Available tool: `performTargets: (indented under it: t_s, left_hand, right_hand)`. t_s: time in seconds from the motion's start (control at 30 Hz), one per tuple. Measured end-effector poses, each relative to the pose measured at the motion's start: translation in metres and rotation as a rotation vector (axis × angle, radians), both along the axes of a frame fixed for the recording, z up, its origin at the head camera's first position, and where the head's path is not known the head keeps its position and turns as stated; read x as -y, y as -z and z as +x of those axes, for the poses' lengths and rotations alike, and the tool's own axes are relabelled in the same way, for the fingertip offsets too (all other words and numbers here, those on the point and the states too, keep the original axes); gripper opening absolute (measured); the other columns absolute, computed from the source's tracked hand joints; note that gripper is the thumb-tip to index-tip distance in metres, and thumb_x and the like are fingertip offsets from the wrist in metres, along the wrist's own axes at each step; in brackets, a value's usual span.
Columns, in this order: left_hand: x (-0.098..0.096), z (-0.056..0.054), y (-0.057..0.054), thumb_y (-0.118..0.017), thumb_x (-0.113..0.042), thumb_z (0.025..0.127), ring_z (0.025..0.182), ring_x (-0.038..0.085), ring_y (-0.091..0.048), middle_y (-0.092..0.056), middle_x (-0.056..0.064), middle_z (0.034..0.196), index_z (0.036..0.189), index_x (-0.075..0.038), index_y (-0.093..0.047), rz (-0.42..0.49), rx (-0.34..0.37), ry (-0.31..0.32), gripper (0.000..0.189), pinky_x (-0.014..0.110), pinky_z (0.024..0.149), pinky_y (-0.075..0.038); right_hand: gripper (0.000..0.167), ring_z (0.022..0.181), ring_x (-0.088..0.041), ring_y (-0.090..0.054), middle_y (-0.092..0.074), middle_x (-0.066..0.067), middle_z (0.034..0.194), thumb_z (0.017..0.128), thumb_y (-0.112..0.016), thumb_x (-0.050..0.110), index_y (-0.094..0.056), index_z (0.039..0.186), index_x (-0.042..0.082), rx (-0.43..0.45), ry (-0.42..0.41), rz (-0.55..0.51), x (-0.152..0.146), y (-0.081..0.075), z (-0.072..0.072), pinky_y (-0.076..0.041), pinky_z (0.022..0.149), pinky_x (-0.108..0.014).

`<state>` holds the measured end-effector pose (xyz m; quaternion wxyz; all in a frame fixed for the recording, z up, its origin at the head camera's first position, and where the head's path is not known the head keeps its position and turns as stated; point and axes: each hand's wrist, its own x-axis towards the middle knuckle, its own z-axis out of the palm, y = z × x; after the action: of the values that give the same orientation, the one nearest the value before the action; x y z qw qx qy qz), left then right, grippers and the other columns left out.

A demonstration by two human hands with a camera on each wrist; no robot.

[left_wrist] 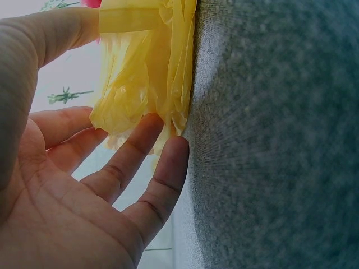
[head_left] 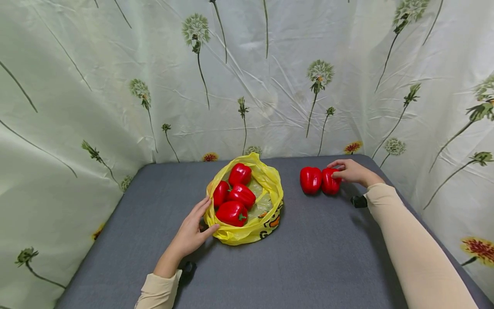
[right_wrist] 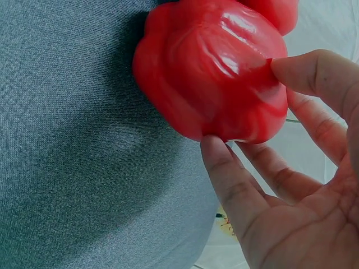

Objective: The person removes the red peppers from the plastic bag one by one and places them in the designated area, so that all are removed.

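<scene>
A yellow plastic bag (head_left: 275, 182) stands on the table with its mouth rolled wide. Several red bell peppers (head_left: 241, 195) lie inside it, mostly toward its left half. My left hand (head_left: 191, 231) rests against the bag's left side, fingers spread and loosely bent; in the left wrist view the thumb touches the folded rim. Over at the right, two more peppers sit side by side. My right hand (head_left: 354, 171) grips the right-hand bell pepper (right_wrist: 210, 73), thumb on one side and fingertips on the other. The left one of the pair (head_left: 310, 180) is untouched.
A grey cloth-covered table (head_left: 293, 266) carries everything. Behind it and along both sides hangs a pale curtain (head_left: 270, 86) printed with dandelions. Dark wrist devices (head_left: 359, 201) show under both wrists.
</scene>
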<state>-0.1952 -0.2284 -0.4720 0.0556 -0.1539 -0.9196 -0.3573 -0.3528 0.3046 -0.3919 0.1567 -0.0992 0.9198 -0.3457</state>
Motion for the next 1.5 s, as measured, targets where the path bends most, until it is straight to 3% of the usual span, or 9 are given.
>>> performTargets:
  t_s: [0.4, 0.63, 0.87, 1.1, 1.5]
  left_hand:
    - [-0.001, 0.001, -0.001, -0.082, -0.029, 0.097, 0.147, 0.040, -0.051, -0.034, 0.016, 0.175, 0.166, -0.005, -0.040, 0.006, 0.002, -0.002, 0.084, 0.037, 0.085, -0.061]
    - [0.000, 0.001, -0.001, -0.082, -0.028, 0.097, 0.148, 0.041, -0.050, -0.035, 0.017, 0.174, 0.165, -0.004, -0.040, 0.003, -0.016, 0.001, 0.083, 0.035, 0.083, -0.060]
    - [0.000, 0.001, 0.000, -0.082, -0.029, 0.097, 0.148, 0.041, -0.050, -0.036, 0.017, 0.174, 0.165, -0.003, -0.041, 0.001, -0.022, 0.002, 0.083, 0.035, 0.083, -0.060]
    - [0.000, 0.001, -0.001, -0.082, -0.029, 0.097, 0.148, 0.040, -0.050, -0.035, 0.017, 0.174, 0.165, -0.004, -0.040, 0.001, -0.021, 0.003, 0.084, 0.034, 0.083, -0.059]
    - [0.000, 0.001, -0.001, -0.082, -0.029, 0.097, 0.150, 0.040, -0.048, -0.034, 0.016, 0.175, 0.166, -0.005, -0.039, 0.000, -0.017, -0.002, 0.085, 0.036, 0.084, -0.059]
  right_hand:
    - [0.045, 0.098, -0.020, -0.066, -0.069, -0.029, 0.123, 0.106, -0.061, 0.013, -0.054, 0.144, -0.011, -0.008, 0.001, 0.009, -0.001, -0.005, 0.002, -0.058, 0.089, -0.042]
    - [0.047, 0.110, -0.031, -0.066, -0.063, -0.035, 0.135, 0.108, -0.058, 0.016, -0.051, 0.147, -0.009, 0.001, 0.010, 0.024, 0.001, -0.011, 0.005, -0.058, 0.090, -0.041]
    - [0.047, 0.122, -0.047, -0.062, -0.057, -0.040, 0.142, 0.107, -0.061, 0.017, -0.053, 0.146, -0.007, -0.072, -0.001, 0.067, 0.009, -0.021, 0.007, -0.057, 0.092, -0.050]
    - [0.046, 0.139, -0.055, -0.051, -0.053, -0.041, 0.149, 0.107, -0.062, 0.018, -0.054, 0.146, -0.004, -0.148, -0.033, 0.075, 0.022, -0.030, 0.006, -0.048, 0.108, -0.068]
    - [0.043, 0.132, -0.053, -0.059, -0.060, -0.038, 0.142, 0.107, -0.064, 0.015, -0.055, 0.144, -0.004, -0.210, -0.098, 0.059, 0.048, -0.040, 0.009, -0.051, 0.106, -0.066]
